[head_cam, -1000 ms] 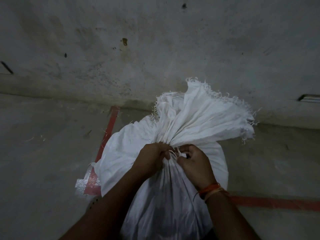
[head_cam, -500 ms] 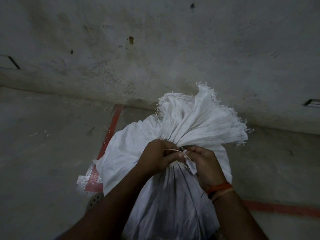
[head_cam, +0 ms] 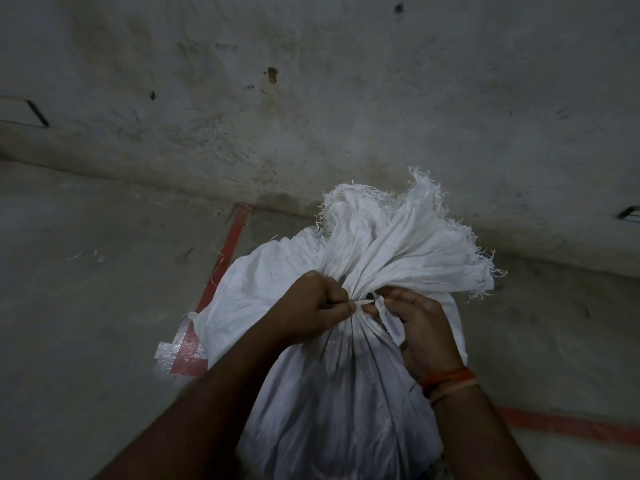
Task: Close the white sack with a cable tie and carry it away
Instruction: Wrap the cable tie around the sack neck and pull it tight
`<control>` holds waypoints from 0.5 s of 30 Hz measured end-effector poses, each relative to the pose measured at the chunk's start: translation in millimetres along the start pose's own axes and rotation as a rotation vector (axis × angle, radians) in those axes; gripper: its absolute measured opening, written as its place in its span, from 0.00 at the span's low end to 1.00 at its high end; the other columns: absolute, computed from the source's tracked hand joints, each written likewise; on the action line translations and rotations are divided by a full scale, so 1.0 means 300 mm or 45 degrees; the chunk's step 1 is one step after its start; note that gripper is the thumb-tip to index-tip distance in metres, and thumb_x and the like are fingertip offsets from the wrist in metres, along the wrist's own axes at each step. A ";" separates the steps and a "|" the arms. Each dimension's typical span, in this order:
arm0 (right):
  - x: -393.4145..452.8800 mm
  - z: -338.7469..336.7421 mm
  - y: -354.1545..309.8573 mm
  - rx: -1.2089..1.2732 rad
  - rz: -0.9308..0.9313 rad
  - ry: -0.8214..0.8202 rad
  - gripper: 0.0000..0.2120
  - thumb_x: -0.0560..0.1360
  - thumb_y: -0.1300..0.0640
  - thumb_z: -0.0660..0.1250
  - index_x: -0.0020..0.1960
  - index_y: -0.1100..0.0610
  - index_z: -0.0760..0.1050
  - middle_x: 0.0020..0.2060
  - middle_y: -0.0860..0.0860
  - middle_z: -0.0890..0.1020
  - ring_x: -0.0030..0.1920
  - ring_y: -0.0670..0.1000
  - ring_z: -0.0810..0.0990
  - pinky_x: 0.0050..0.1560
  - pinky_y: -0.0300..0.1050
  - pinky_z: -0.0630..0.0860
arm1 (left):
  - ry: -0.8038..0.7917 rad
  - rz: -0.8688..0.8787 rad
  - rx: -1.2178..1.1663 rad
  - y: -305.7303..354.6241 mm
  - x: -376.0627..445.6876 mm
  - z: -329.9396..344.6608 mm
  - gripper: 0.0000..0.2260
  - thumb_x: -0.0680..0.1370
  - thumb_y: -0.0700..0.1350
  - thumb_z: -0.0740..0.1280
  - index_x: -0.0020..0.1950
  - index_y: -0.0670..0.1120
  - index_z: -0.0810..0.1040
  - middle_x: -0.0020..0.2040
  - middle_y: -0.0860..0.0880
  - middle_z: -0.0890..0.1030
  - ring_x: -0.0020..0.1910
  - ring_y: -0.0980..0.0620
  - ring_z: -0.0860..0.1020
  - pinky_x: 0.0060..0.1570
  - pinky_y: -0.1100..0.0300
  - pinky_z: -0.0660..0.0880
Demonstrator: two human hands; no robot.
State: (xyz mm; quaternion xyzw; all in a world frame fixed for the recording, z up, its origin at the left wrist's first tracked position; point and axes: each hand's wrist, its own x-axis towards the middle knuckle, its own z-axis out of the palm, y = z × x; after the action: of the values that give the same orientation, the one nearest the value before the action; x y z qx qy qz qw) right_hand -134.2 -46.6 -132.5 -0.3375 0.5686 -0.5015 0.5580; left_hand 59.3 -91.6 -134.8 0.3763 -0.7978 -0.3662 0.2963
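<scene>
1. On the grey concrete floor, close to the foot of a stained wall, stands a full white woven sack, upright, with its neck bunched together.
2. Above the gathered neck the sack's frayed mouth fans out up and to the right.
3. The left hand is closed in a fist at the left side of the neck, thumb and fingers pinched on the thin white cable tie where it crosses the gathers.
4. The right hand curls against the right side of the neck, its fingertips closed on the tie; the tie's flat white tail hangs down across the palm.
5. Orange thread bands circle the right wrist.
6. Red tape lines run on the floor behind and to the right of the sack, with a silvery patch at their corner beside the sack's left edge.
</scene>
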 end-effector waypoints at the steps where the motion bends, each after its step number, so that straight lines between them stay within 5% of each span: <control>1: 0.001 -0.002 0.001 0.000 0.015 0.011 0.08 0.77 0.70 0.64 0.54 0.69 0.77 0.47 0.63 0.82 0.47 0.60 0.82 0.53 0.57 0.80 | 0.008 0.012 0.006 0.000 0.000 0.001 0.21 0.78 0.43 0.68 0.28 0.38 0.67 0.25 0.42 0.69 0.25 0.46 0.69 0.32 0.46 0.69; 5: 0.008 -0.001 0.001 0.011 0.014 -0.011 0.08 0.77 0.71 0.63 0.54 0.72 0.77 0.47 0.65 0.82 0.48 0.61 0.82 0.57 0.60 0.78 | 0.042 0.028 0.008 0.001 0.001 0.006 0.21 0.78 0.43 0.68 0.28 0.38 0.66 0.25 0.41 0.69 0.26 0.45 0.70 0.33 0.45 0.69; 9: 0.011 0.004 0.017 -0.066 -0.064 -0.012 0.16 0.78 0.72 0.59 0.41 0.61 0.81 0.37 0.49 0.86 0.43 0.45 0.85 0.48 0.37 0.79 | 0.035 0.070 0.026 0.001 0.003 0.005 0.21 0.78 0.43 0.68 0.28 0.39 0.66 0.25 0.43 0.68 0.26 0.47 0.69 0.34 0.46 0.68; 11: 0.008 0.005 0.019 -0.083 -0.061 -0.010 0.18 0.79 0.73 0.58 0.39 0.58 0.81 0.37 0.46 0.86 0.43 0.41 0.84 0.49 0.34 0.77 | 0.036 0.090 0.046 -0.001 0.002 0.008 0.21 0.78 0.43 0.68 0.28 0.39 0.66 0.25 0.45 0.68 0.26 0.49 0.69 0.34 0.46 0.69; 15: 0.008 0.011 0.026 -0.086 -0.106 -0.024 0.09 0.78 0.72 0.60 0.52 0.65 0.76 0.46 0.54 0.81 0.41 0.33 0.82 0.48 0.25 0.74 | 0.038 0.125 0.091 -0.006 0.004 0.016 0.21 0.78 0.44 0.68 0.28 0.41 0.67 0.24 0.47 0.68 0.25 0.51 0.69 0.35 0.47 0.70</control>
State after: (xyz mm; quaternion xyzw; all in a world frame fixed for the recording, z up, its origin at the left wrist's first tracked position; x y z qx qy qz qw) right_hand -130.0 -47.3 -140.2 -0.3841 0.5654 -0.5015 0.5303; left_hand 55.8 -91.7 -138.6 0.3523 -0.8235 -0.3167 0.3120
